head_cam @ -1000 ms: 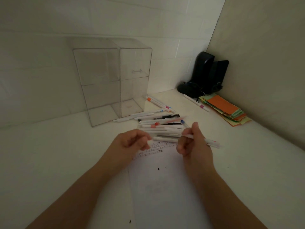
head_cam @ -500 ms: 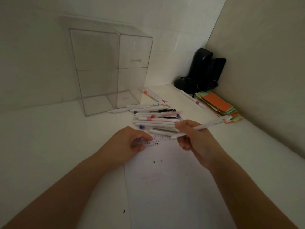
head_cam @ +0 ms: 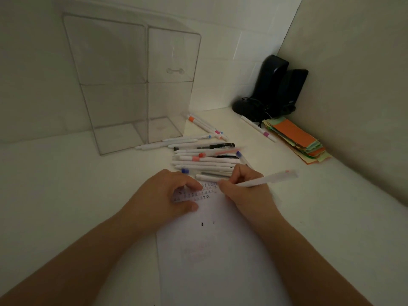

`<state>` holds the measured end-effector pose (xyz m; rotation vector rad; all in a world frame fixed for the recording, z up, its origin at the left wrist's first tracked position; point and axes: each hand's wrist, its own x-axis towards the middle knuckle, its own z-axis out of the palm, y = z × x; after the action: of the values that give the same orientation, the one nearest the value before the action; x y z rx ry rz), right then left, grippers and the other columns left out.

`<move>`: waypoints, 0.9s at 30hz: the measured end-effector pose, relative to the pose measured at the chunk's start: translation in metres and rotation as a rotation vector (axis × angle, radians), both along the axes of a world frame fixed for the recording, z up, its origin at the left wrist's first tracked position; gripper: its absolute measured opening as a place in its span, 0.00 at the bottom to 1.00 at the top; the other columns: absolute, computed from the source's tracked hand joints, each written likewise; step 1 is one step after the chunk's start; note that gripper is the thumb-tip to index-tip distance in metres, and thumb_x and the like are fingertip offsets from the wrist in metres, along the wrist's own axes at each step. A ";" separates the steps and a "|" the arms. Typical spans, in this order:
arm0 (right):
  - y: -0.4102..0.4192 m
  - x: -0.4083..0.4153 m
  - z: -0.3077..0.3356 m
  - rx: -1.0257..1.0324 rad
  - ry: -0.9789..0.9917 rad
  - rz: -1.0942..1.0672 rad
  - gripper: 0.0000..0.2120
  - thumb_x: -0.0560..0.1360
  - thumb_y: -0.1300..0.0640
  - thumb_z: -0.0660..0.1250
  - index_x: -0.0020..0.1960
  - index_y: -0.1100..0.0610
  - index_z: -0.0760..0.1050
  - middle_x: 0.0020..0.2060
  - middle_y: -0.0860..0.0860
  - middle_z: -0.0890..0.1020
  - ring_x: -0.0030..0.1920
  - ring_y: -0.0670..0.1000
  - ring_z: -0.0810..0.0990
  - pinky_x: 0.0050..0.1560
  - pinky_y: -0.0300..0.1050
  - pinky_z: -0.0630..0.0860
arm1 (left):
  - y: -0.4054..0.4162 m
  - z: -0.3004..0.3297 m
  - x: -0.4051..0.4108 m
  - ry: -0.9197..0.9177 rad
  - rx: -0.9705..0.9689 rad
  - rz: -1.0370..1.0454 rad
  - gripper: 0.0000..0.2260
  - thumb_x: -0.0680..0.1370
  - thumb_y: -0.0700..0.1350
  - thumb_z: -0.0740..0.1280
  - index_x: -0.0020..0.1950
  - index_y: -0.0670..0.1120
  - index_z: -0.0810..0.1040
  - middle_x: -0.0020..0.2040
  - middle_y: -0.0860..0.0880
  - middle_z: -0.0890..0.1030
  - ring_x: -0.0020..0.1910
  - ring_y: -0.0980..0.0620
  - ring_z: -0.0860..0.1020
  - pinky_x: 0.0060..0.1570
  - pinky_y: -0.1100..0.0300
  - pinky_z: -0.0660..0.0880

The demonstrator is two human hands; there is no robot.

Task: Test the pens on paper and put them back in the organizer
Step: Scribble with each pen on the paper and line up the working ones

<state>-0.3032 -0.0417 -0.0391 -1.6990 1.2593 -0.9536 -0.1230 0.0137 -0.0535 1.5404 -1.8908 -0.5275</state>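
Observation:
My right hand (head_cam: 247,191) grips a white pen (head_cam: 271,178) in a writing hold, tip down at the top of the white paper (head_cam: 216,257), its rear end pointing right. My left hand (head_cam: 167,195) rests on the paper's top left part, fingers curled beside rows of small written marks (head_cam: 198,193); I cannot tell whether it holds a cap. A pile of several white pens (head_cam: 205,157) lies just beyond the hands. The clear acrylic organizer (head_cam: 132,85) stands at the back left, its compartments showing nothing inside.
Several more pens (head_cam: 207,127) lie beside the organizer, and one pen (head_cam: 258,128) lies near a stack of coloured paper slips (head_cam: 295,138) by the right wall. A black device with cords (head_cam: 273,89) sits in the back corner.
My right hand turned the pen from level into a writing hold and lowered its tip to the paper. My left hand dropped onto the sheet. The camera moved closer.

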 end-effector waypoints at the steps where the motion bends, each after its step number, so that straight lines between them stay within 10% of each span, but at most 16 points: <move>1: -0.002 0.000 -0.001 -0.013 -0.016 -0.012 0.10 0.67 0.67 0.69 0.32 0.63 0.69 0.30 0.60 0.79 0.31 0.59 0.76 0.36 0.50 0.78 | 0.000 0.000 0.000 0.012 0.006 0.001 0.14 0.63 0.58 0.69 0.47 0.65 0.73 0.42 0.65 0.73 0.46 0.70 0.69 0.45 0.77 0.63; 14: -0.006 0.009 -0.007 -0.071 0.018 0.087 0.12 0.68 0.68 0.67 0.31 0.64 0.65 0.26 0.57 0.69 0.27 0.51 0.65 0.25 0.40 0.63 | -0.001 0.004 -0.001 0.046 0.044 -0.006 0.17 0.64 0.55 0.71 0.48 0.66 0.69 0.46 0.82 0.67 0.51 0.66 0.67 0.45 0.81 0.61; 27: -0.005 0.010 -0.007 -0.134 0.082 0.090 0.14 0.67 0.67 0.67 0.30 0.57 0.64 0.23 0.49 0.66 0.24 0.43 0.63 0.23 0.31 0.61 | 0.003 0.003 -0.002 0.071 0.035 0.022 0.17 0.68 0.48 0.74 0.54 0.59 0.75 0.43 0.67 0.74 0.53 0.63 0.68 0.47 0.78 0.63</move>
<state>-0.2937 -0.0463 -0.0462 -1.9000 1.1829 -0.9410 -0.1246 0.0164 -0.0504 1.5429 -1.8177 -0.6009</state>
